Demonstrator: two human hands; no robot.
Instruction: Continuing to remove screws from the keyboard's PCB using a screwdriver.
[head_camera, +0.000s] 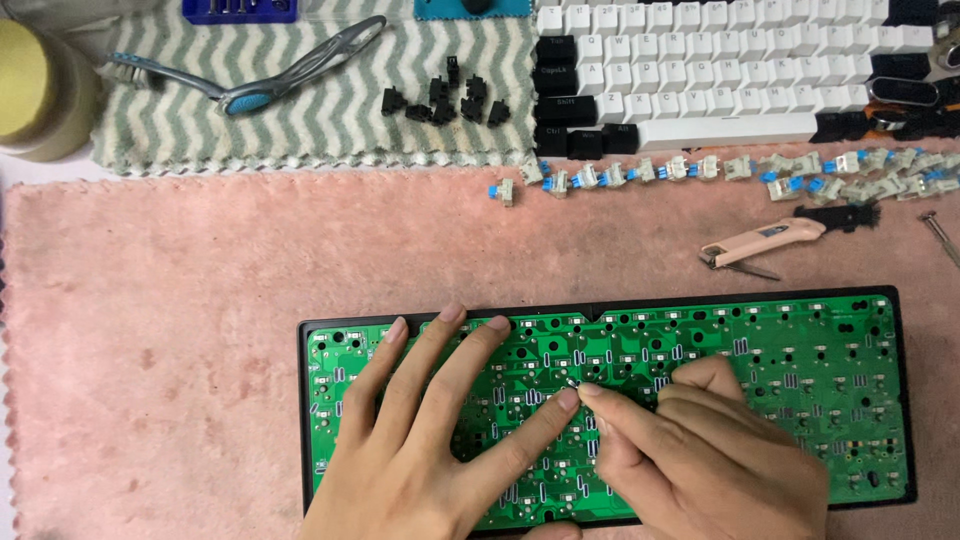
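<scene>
Both hands are bare: the left hand (420, 450) and the right hand (700, 450) carry no gloves, rings or visible sleeves. Fingernails are short, rounded, unpainted. Wrists lie outside the frame.

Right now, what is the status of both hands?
Left hand flat on green circuit board. Right hand pinching a tiny part at board centre. Nothing blocking.

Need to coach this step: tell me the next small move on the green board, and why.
Probably lift the tiny part straight up. The right hand pinches something small at its fingertips over the circuit board, while the left hand lies flat on it, bracing it. What the part is cannot be told.
</scene>
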